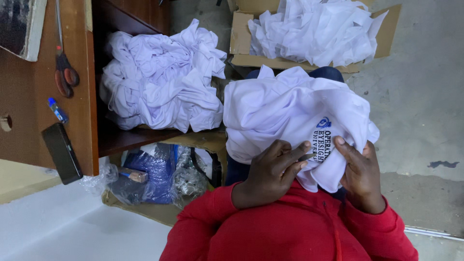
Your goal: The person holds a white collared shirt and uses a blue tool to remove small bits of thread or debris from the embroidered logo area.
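A person in a red zip-up top looks down at a crumpled white cotton garment with a blue printed emblem (295,111) heaped on their lap. Open grey concrete floor (420,96) stretches to the right, the widest free room in view. To the left the space is hemmed in: a brown wooden surface (29,96) ends in a straight edge, and just past it a wooden shelf holds a pile of pale lilac-white crumpled garments (162,77) close beside the lap bundle. Ahead, an open brown cardboard box (240,36) holds more white cloth.

The left hand (270,176) lies over the near edge of the garment, fingers bent and pressing into the cloth. The right hand (360,174) grips the fabric's right edge, thumb on top and fingers curled under it. Both hands grasp the garment.

On the wooden surface lie red-handled scissors (65,72), a small blue pen-like item (57,110) and a flat black phone (62,152) overhanging the edge. Below the shelf, crinkled blue and clear plastic bags (154,174) hide their contents. The garment's shape cannot be made out, and the right hand's fingertips are hidden in it.
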